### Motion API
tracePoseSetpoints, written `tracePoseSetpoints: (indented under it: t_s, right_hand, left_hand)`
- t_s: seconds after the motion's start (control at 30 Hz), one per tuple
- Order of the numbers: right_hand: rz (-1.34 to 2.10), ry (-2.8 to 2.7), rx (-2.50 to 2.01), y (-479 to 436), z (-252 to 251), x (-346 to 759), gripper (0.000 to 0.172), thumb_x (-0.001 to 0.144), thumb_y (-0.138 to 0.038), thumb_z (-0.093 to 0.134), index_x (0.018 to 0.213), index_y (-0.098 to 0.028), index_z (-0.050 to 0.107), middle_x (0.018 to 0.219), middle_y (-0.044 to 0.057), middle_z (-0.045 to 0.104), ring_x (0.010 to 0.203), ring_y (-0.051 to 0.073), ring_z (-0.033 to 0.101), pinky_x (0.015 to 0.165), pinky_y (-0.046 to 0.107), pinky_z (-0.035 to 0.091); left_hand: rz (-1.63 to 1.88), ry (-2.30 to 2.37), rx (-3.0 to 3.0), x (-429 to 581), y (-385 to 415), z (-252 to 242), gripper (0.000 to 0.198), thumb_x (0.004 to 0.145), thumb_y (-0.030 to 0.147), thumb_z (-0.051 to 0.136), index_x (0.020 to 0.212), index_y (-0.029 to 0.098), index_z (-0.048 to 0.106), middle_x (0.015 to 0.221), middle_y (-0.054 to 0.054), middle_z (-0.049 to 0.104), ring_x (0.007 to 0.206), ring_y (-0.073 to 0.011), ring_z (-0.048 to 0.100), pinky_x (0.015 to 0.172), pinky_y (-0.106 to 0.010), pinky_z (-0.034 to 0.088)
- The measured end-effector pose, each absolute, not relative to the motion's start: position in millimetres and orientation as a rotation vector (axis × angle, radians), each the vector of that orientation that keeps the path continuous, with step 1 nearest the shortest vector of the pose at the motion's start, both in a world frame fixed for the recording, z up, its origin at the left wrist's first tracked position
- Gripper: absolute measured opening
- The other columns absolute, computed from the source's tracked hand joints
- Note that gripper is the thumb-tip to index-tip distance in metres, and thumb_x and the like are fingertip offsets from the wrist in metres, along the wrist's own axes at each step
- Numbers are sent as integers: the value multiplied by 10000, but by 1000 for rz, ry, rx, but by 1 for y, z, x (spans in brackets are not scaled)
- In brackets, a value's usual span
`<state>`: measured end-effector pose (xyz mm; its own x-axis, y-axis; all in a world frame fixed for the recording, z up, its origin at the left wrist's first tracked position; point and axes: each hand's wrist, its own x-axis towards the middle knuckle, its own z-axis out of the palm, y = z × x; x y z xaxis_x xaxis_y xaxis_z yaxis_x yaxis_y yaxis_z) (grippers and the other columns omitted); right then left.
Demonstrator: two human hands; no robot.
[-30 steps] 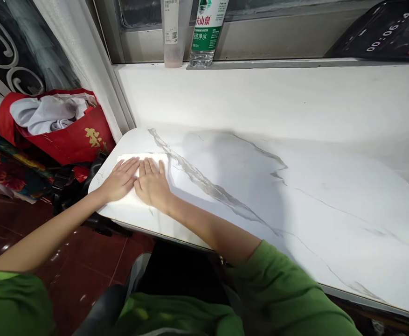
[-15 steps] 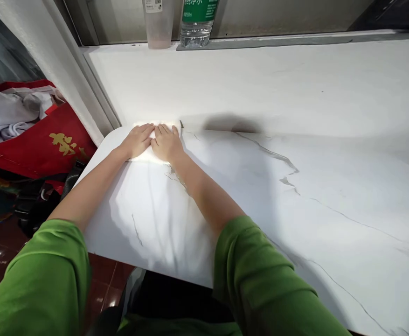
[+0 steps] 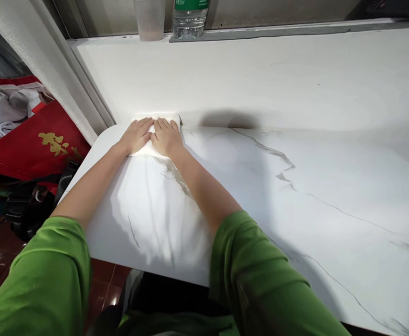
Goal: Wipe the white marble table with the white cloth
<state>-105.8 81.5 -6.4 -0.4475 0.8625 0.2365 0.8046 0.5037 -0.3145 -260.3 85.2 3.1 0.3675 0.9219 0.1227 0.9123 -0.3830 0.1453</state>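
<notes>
A folded white cloth lies at the back left of the white marbled table, against the low white wall. My left hand rests flat on its left part, fingers stretched towards the wall. Beside it, my right hand presses flat on the right part of the cloth. Both thumbs come close together near the middle. The hands cover much of the cloth; its back edge and a front strip show.
On the ledge behind stand a cloudy plastic cup and a water bottle with a green label. A red bag with white fabric inside is left of the table. A pale curtain hangs at the back left.
Both hands and the cloth have slid slightly towards the wall, showing more of the grey vein in front of the cloth. The camera view has shifted a little.
</notes>
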Motion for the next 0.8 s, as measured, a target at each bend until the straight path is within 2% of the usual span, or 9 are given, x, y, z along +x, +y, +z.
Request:
tracePoseSetpoints:
  t_s: [0.3, 0.53, 0.7, 0.8]
  right_hand:
    - [174, -2370, -1369, 18, -9, -81, 568, 970, -210, 307, 1489, 8, 387, 1576, 204, 363, 1482, 272, 304, 1220, 498, 149]
    - [118, -2391, -1380, -76, -7, -49, 578, 964, -218, 305, 1489, 7, 392, 1571, 196, 375, 1479, 280, 316, 1222, 499, 186]
    - [73, -2405, -1374, -134, -5, -27, 587, 958, -218, 296, 1478, 30, 408, 1562, 201, 382, 1478, 289, 322, 1234, 497, 193]
    - [48, -2403, -1356, -157, -5, -15, 592, 948, -219, 308, 1472, 31, 422, 1552, 200, 394, 1476, 296, 327, 1236, 503, 204]
  left_hand:
    - [195, 1734, 2513, -231, 16, 11, 595, 975, 311, 282, 1538, 120, 312, 1630, -128, 281, 1519, -246, 224, 1234, -486, 140]
    - [240, 1672, 2591, -206, -72, 5, 573, 989, 314, 285, 1531, 129, 314, 1619, -137, 302, 1513, -240, 244, 1236, -493, 144]
    - [230, 1649, 2630, -183, -130, 6, 592, 979, 294, 269, 1514, 49, 336, 1607, -183, 303, 1511, -270, 246, 1242, -510, 144]
    - [292, 1639, 2643, -170, -155, 7, 587, 967, 285, 289, 1504, 61, 368, 1592, -186, 337, 1504, -279, 268, 1244, -513, 154]
